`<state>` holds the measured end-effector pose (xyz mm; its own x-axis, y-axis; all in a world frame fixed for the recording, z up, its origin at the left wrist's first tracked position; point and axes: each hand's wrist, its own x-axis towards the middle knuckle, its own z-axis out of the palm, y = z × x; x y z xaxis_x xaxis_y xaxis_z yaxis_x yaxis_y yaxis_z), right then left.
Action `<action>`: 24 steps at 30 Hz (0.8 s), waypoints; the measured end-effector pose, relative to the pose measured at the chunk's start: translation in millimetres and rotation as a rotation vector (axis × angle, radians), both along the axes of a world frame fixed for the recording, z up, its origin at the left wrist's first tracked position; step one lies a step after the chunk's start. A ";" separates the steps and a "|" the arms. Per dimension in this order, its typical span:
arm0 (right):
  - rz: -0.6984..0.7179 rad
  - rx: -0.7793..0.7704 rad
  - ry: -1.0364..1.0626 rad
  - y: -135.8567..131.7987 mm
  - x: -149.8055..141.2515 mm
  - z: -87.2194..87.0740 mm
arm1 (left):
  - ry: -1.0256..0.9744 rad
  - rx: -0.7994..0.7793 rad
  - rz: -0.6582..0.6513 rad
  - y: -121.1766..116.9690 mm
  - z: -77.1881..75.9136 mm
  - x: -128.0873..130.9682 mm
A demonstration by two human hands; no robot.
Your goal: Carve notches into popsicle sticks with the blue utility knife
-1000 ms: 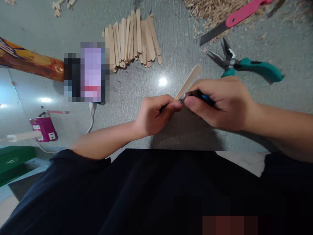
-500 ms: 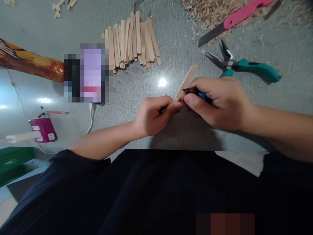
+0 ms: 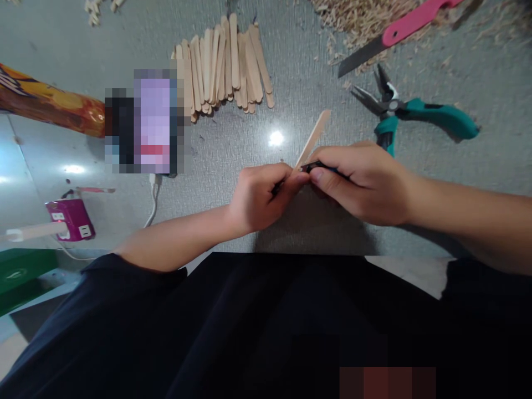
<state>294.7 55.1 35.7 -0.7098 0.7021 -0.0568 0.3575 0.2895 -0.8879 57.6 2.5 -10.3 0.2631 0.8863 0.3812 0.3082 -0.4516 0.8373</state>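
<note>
The wooden stick (image 3: pixel 313 136) slants up above the table (image 3: pixel 233 147), its lower end clamped between the left hand's (image 3: pixel 260 198) thumb and finger. The right hand (image 3: pixel 369 183) is closed around a dark tool (image 3: pixel 316 165), its tip right by that thumb. The stick looks light, dry and stiff, probably prone to splitting; best pinched flat near one end, thumb clear of the tip.

Wooden stick (image 3: pixel 313 137): near end hidden in left grip (image 3: pixel 262 197); dark tool (image 3: pixel 315 165) mostly hidden by right grip (image 3: pixel 369 187); phone (image 3: pixel 153 124) blurred.
</note>
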 end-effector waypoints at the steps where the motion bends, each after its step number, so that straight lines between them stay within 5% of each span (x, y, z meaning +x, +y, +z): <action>1: 0.000 -0.033 -0.010 -0.2 0.4 0.7 | 0.011 0.007 0.001 -0.4 0.7 -0.2; 8: 0.035 -0.080 0.010 2.6 2.0 -3.1 | 0.121 0.060 -0.003 -1.0 2.9 -1.7; 18: 0.013 -0.092 0.044 -3.1 1.3 6.4 | -0.026 -0.084 -0.091 0.2 1.8 -3.3; 24: -0.016 -0.093 0.110 -10.3 0.0 -9.4 | -0.046 -0.093 -0.067 -2.3 7.0 1.2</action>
